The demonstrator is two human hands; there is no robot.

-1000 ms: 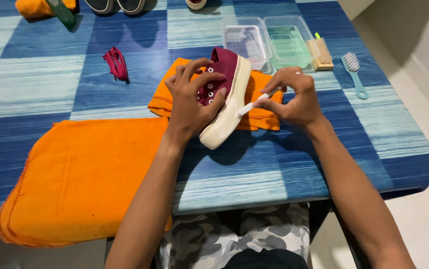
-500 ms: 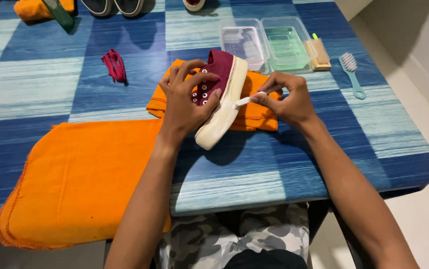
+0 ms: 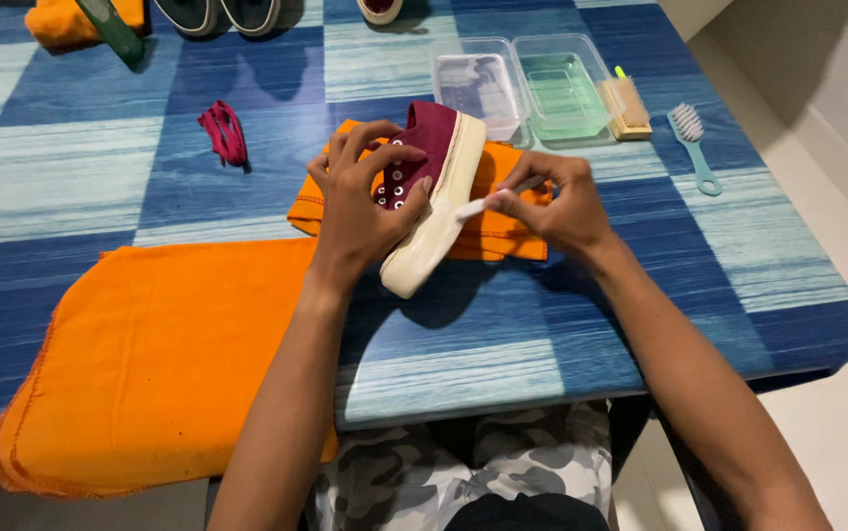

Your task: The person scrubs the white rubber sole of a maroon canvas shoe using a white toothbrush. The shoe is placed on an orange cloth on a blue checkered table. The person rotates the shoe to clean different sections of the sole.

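My left hand (image 3: 365,202) grips a maroon sneaker (image 3: 436,187) with a cream rubber sole, held tilted on its side above a small folded orange cloth (image 3: 503,231). My right hand (image 3: 554,202) pinches a small white brush (image 3: 473,205) whose tip rests against the sole's edge. Both hands meet over the middle of the blue checked table (image 3: 99,167).
A large orange cloth (image 3: 158,364) lies at the near left. Maroon laces (image 3: 223,133) lie to the left. Two clear plastic trays (image 3: 527,88), a wooden brush (image 3: 629,106) and a teal brush (image 3: 692,147) sit at the right. Other shoes (image 3: 217,12) stand at the far edge.
The shoe and both hands have shifted slightly left and nearer; the white brush stays against the sole's edge, moving a little along it.
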